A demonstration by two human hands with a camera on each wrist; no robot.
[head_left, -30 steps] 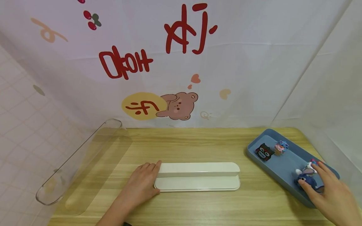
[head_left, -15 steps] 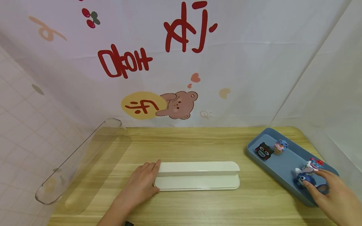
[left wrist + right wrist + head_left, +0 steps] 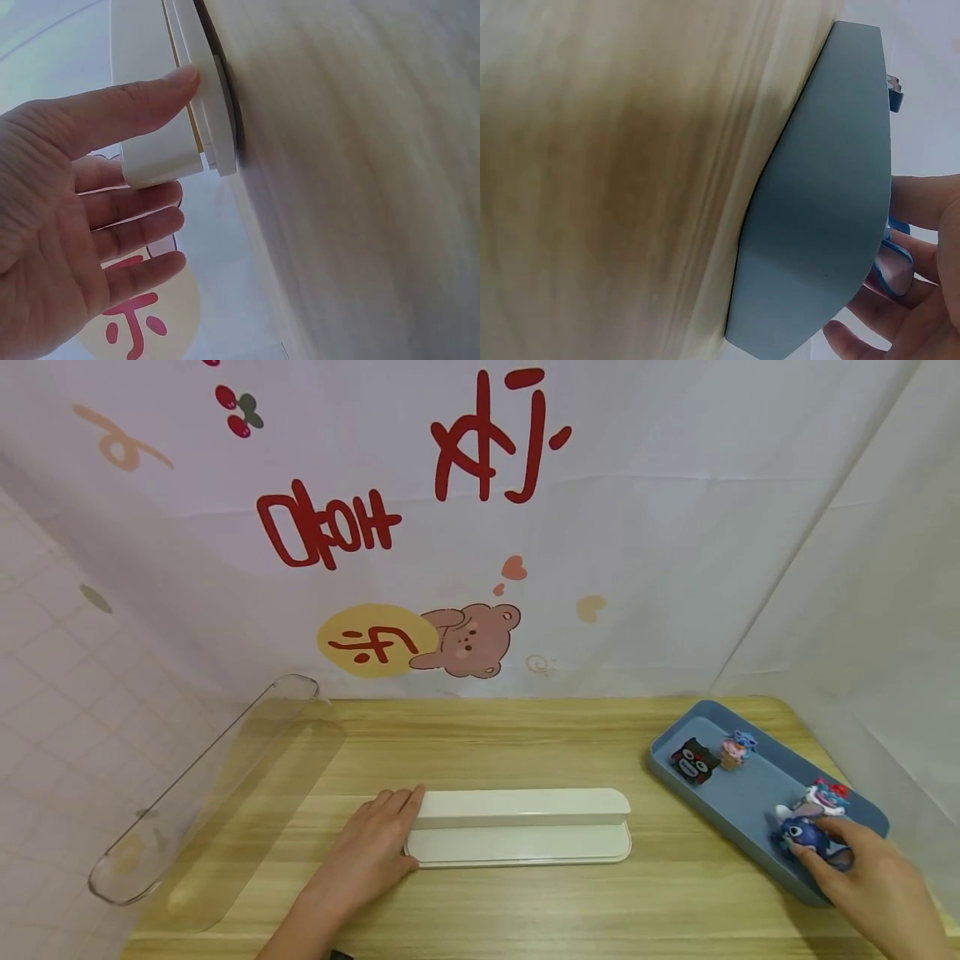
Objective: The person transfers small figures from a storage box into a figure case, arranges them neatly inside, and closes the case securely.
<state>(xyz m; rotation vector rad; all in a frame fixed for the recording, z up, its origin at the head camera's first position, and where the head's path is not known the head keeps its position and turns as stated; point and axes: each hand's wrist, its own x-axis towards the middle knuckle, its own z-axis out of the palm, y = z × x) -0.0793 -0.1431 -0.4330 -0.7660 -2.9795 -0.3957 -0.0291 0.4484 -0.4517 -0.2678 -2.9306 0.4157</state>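
Fingers [image 3: 842,829] and thumb of the right hand [image 3: 881,881] close in a pinch on the dark blue figure [image 3: 801,833] inside the blue tray [image 3: 765,793], while the left hand's thumb and fingers brace the left end of the white case [image 3: 517,843]. A good hold, I judge, bears on the solid body—not a thin ear—and leaves the red-topped figure [image 3: 828,793] just beside undisturbed, with light, steady left-hand pressure.

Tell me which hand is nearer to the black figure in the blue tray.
Right. The right hand is at the near end of the tray, right of the black figure; the left hand is well to its left, at the white case.
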